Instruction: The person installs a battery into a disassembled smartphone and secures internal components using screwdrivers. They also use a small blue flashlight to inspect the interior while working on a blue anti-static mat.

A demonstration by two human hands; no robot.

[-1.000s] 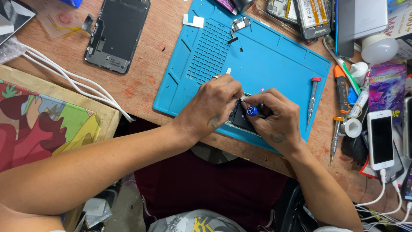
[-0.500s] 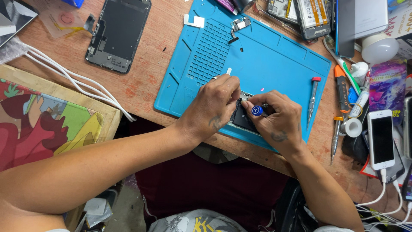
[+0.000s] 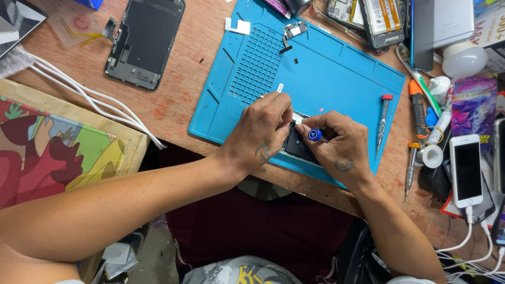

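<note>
My left hand (image 3: 264, 130) and my right hand (image 3: 336, 148) meet over a dark phone body (image 3: 298, 148) lying at the near edge of a blue repair mat (image 3: 321, 73). My right hand grips a small screwdriver with a blue cap (image 3: 314, 135), held upright over the phone. My left hand presses its curled fingers on the phone's left side and pinches a thin white tool whose tip (image 3: 280, 88) sticks out above the knuckles. Most of the phone is hidden under both hands.
A black phone frame (image 3: 144, 39) lies on the wooden table at upper left, white cables (image 3: 89, 97) beside it. A red-capped screwdriver (image 3: 384, 122) lies on the mat's right side. More tools, a white phone (image 3: 467, 169) on a cable, and parts crowd the right edge.
Both hands stayed on the phone. The blue-capped screwdriver shifted slightly right and my left hand's fingers moved a little.
</note>
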